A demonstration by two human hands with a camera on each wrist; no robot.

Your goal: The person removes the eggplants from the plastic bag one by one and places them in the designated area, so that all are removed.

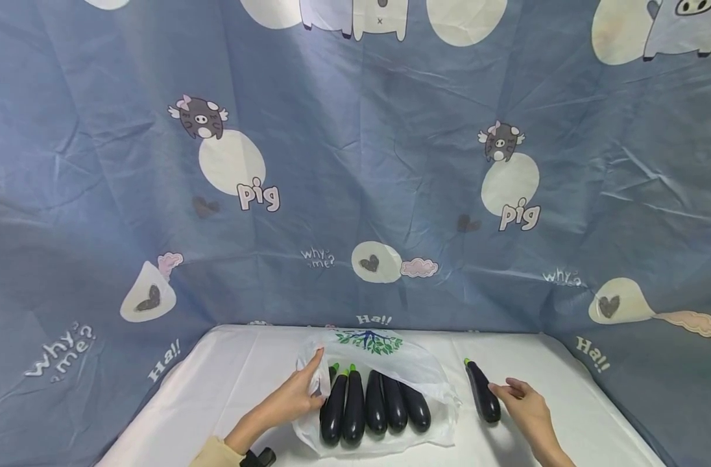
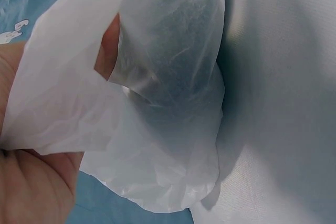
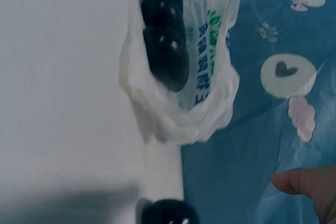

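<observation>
A white plastic bag [image 1: 399,444] with a green and blue tree print lies on the table, its mouth spread wide. Several dark eggplants [image 1: 353,412] with green stem ends sit side by side in it. At the bag's left side my left hand [image 1: 297,392] holds the edge of the plastic, which covers part of the fingers in the left wrist view. To the right of the bag, a single eggplant [image 1: 482,392] lies on the table. Close by its right side is my right hand [image 1: 526,408], fingers loosely bent, with the thumb [image 3: 294,181] apart from the eggplant in the right wrist view.
The table [image 1: 227,363] has a white cover. Behind it and along both sides hangs a blue cloth [image 1: 355,162] printed with pigs and words. A small black object [image 1: 266,456] shows beside the left wrist at the near edge of the view.
</observation>
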